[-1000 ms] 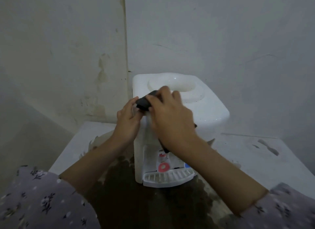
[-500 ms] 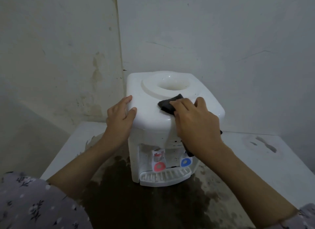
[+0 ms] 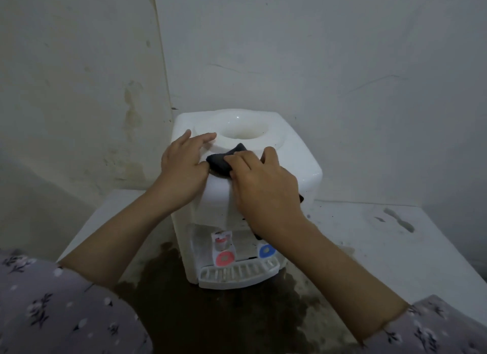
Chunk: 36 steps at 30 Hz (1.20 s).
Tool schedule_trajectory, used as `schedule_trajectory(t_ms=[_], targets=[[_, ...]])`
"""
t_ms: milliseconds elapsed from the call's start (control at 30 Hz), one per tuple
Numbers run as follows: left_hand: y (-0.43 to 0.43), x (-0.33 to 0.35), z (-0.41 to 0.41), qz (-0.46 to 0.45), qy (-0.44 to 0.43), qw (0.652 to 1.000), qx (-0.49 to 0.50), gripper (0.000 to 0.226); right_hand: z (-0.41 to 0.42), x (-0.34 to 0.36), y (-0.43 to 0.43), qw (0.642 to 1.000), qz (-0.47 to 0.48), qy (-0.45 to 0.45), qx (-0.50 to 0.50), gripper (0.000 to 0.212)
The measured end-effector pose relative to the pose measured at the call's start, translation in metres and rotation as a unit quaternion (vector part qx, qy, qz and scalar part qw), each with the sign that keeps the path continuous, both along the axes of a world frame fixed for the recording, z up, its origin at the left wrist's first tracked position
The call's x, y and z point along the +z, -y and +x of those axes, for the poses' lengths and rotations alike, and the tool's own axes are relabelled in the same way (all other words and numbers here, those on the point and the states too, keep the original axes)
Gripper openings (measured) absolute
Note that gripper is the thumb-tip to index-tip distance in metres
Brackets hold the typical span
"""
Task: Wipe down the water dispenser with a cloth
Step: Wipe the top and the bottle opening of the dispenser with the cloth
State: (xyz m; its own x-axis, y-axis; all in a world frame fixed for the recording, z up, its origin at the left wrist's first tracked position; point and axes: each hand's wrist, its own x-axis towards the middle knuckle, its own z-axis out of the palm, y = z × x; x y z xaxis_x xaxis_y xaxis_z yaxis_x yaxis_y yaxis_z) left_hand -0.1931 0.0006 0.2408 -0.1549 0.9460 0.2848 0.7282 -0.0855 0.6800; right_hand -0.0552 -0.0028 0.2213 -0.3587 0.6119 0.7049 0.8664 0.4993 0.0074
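Hiding much of cloth (image 3: 220,163), right hand (image 3: 263,187)

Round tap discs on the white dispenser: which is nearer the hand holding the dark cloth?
The blue round disc, just beneath the wrist of the right hand; the red round disc sits further left.

— What is worn on the arms?
— A greyish-lilac fabric with small dark flower sprigs and pale dots: the left sleeve (image 3: 52,314) and right sleeve (image 3: 437,327).
— And below?
— Bare forearms, a bare left hand (image 3: 184,163) and right hand (image 3: 263,190).
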Motion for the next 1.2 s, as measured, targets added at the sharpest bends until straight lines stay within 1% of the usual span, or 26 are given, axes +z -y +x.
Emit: schedule_trajectory(t_ms=[67,133,233,333,367,467,567,700,867,933,1033,1100,1200], targets=[[-0.006,0.000,0.006,0.015,-0.031,0.999,-0.010,0.052,0.019,-0.001,-0.004,1.000,-0.014,0.002,0.001,0.023],[-0.014,-0.003,0.011,0.026,-0.060,0.998,-0.025,0.051,0.038,-0.004,-0.010,0.999,-0.021,-0.001,-0.024,0.023],[-0.028,-0.007,0.019,0.012,-0.098,0.994,-0.044,0.046,0.059,-0.001,-0.024,0.997,-0.032,-0.035,-0.062,0.012],[-0.039,-0.006,0.028,-0.008,-0.143,0.988,-0.058,0.044,0.062,0.003,-0.030,0.993,-0.094,-0.034,-0.064,0.019],[-0.041,-0.005,0.031,-0.011,-0.149,0.987,-0.063,0.044,0.059,0.002,-0.029,0.993,-0.095,-0.040,-0.052,0.020],[-0.046,-0.003,0.036,-0.008,-0.155,0.985,-0.069,0.041,0.048,0.000,-0.017,0.997,-0.056,-0.060,-0.006,0.014],[-0.049,-0.003,0.040,-0.023,-0.157,0.986,-0.058,0.041,0.042,-0.009,-0.015,0.998,0.001,-0.064,-0.003,0.014],[-0.049,-0.008,0.040,-0.001,-0.205,0.978,-0.037,0.042,0.039,-0.011,-0.015,0.997,0.023,-0.068,-0.007,0.013],[-0.047,-0.009,0.028,0.033,-0.182,0.980,-0.069,0.042,0.023,-0.011,-0.003,0.996,0.029,-0.085,-0.007,0.013],[-0.042,-0.008,0.018,0.054,-0.172,0.980,-0.090,0.041,0.015,-0.011,0.004,0.996,0.041,-0.078,-0.002,0.015],[-0.032,-0.011,0.005,0.074,-0.168,0.977,-0.111,0.053,0.001,-0.009,0.017,0.998,0.042,-0.046,-0.009,0.029],[-0.029,-0.011,0.003,0.071,-0.167,0.976,-0.117,0.054,-0.004,-0.009,0.022,0.999,0.036,-0.025,-0.020,0.034],[-0.028,-0.011,0.006,0.066,-0.143,0.980,-0.120,0.041,0.001,-0.008,0.020,0.999,0.041,-0.008,-0.020,0.023]])
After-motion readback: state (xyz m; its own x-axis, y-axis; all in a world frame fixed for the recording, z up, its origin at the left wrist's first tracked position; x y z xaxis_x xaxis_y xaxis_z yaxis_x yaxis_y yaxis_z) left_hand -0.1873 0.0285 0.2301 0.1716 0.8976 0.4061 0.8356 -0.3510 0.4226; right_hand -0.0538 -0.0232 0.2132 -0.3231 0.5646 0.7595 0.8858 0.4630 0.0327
